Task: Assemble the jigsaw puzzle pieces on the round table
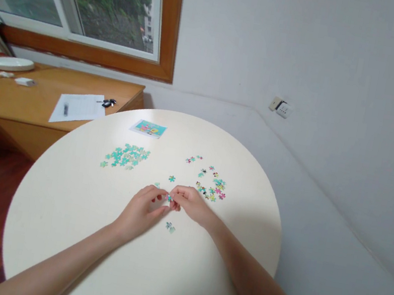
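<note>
Over the middle of a round white table [92,230], my two hands meet at a small pink and teal jigsaw puzzle piece [169,197]. My right hand [188,201] pinches it from the right. The curled fingers of my left hand [143,209] close on its left side, with the thumb lower down. Just beyond my hands lies a single teal puzzle piece [172,178], and a pale piece [157,184] sits behind my left fingers. Nearer to me rest a few pale puzzle pieces [170,227], touching or joined; I cannot tell which.
A pile of teal puzzle pieces [125,155] lies at the left. Mixed-colour pieces [218,186] are scattered right of my hands. Behind stands a colourful picture card [149,129], lying flat. A wooden desk [37,110] holds paper [78,107], keys [108,102] and a white plate [10,63].
</note>
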Demonstrator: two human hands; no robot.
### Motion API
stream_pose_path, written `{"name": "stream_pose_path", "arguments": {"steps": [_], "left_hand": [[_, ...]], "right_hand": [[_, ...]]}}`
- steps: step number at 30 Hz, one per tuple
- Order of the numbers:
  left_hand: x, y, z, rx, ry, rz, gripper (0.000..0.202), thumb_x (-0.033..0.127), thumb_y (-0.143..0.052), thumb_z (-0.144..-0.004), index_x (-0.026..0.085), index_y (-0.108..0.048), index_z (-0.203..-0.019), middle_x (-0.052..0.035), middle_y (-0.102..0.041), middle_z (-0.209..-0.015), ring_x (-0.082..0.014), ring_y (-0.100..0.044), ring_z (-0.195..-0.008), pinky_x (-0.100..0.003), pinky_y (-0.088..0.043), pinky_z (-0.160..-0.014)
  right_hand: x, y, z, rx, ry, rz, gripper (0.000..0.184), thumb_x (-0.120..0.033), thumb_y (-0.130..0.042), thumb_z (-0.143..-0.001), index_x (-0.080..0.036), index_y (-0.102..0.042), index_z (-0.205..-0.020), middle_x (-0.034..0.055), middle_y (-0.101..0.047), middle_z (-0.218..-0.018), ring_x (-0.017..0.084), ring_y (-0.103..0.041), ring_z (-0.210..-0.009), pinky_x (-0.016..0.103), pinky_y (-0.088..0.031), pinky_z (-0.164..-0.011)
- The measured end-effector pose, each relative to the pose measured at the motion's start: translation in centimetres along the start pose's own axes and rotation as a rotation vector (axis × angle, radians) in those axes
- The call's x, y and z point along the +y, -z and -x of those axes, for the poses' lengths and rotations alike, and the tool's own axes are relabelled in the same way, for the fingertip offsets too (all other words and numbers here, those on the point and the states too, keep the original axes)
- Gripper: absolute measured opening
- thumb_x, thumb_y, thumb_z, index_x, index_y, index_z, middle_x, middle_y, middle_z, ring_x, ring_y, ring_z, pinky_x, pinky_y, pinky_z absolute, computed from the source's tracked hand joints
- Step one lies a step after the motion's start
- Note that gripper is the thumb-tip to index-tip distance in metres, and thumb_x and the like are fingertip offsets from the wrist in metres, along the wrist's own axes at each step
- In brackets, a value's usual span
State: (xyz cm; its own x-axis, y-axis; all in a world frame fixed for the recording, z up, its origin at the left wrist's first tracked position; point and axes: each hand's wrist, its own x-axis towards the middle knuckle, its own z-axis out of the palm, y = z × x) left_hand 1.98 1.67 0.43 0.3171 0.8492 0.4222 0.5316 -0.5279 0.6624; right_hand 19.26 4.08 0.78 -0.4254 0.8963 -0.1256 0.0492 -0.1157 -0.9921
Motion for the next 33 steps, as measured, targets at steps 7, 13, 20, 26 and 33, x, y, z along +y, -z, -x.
{"name": "stream_pose_path", "arguments": {"steps": [7,13,20,26,33], "left_hand": [[0.7,0.4,0.1,-0.097,0.164,-0.082,0.015,0.031,-0.057,-0.076,0.018,-0.055,-0.069,0.0024,-0.053,-0.060,-0.0120,-0.047,-0.054,-0.023,-0.037,-0.051],[3.1,0.6,2.4,-0.209,0.078,-0.176,0.012,0.027,-0.055,-0.078,0.018,-0.057,-0.071,-0.0022,-0.059,-0.069,-0.0156,-0.054,-0.061,-0.026,-0.042,-0.054],[5.8,-1.1,5.8,-0.258,-0.189,-0.307,0.028,0.027,-0.048,-0.086,0.016,-0.056,-0.110,-0.0151,-0.061,-0.113,-0.0265,-0.058,-0.102,-0.043,-0.050,-0.085],[5.8,-2.0,7.2,-0.280,-0.232,-0.406,0.039,0.027,-0.047,-0.087,0.013,-0.048,-0.123,-0.0177,-0.058,-0.119,-0.0304,-0.053,-0.112,-0.049,-0.045,-0.094],[5.7,-1.7,7.1,-0.257,-0.263,-0.414,0.032,0.020,-0.047,-0.086,0.014,-0.052,-0.116,-0.0156,-0.060,-0.115,-0.0282,-0.056,-0.107,-0.050,-0.043,-0.097]], "right_hand": [[0.8,0.2,-0.6,0.079,0.008,-0.122,0.029,-0.042,-0.062,-0.069,-0.016,-0.052,-0.060,-0.0037,-0.053,-0.053,0.006,-0.045,-0.046,0.022,-0.030,-0.046],[0.7,0.2,-0.6,0.108,0.006,-0.130,0.033,-0.045,-0.069,-0.063,-0.015,-0.055,-0.062,-0.0037,-0.054,-0.054,0.006,-0.044,-0.046,0.021,-0.029,-0.045],[0.8,0.2,-0.6,0.108,-0.005,-0.104,0.034,-0.045,-0.072,-0.059,-0.014,-0.059,-0.064,-0.0016,-0.059,-0.055,0.006,-0.047,-0.047,0.020,-0.032,-0.046],[1.0,0.1,-0.7,0.101,0.001,-0.074,0.032,-0.042,-0.074,-0.059,-0.014,-0.064,-0.073,-0.0018,-0.059,-0.055,0.006,-0.048,-0.047,0.020,-0.033,-0.044],[0.9,0.3,-0.7,0.125,0.006,-0.079,0.026,-0.034,-0.072,-0.063,-0.014,-0.066,-0.080,-0.0021,-0.059,-0.056,0.006,-0.049,-0.048,0.020,-0.034,-0.046]]}}
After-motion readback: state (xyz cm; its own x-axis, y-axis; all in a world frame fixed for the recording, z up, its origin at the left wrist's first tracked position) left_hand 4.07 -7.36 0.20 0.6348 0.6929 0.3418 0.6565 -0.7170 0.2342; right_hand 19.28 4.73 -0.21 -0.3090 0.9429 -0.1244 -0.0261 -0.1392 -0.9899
